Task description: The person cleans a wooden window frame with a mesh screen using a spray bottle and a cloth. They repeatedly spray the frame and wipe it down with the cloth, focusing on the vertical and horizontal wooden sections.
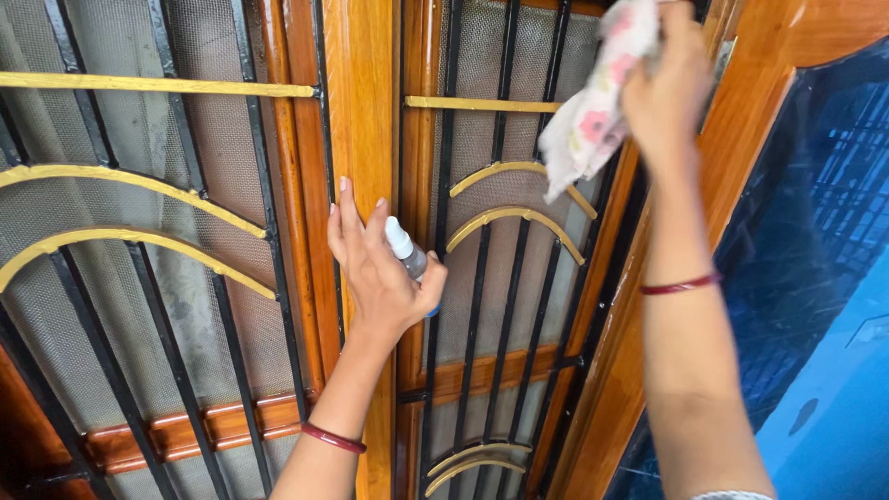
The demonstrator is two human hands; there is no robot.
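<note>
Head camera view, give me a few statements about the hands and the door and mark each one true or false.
1. The left hand holds a small spray bottle. True.
2. The right hand holds a sponge. False: it grips a floral cloth.
3. The door grille has black bars with yellow curved strips. True.
4. Both wrists are bare. False: each wears a red bangle.

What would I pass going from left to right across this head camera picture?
Left mesh door panel with black bars → left hand → small spray bottle → flowered cloth → right hand → blue surface.
</note>
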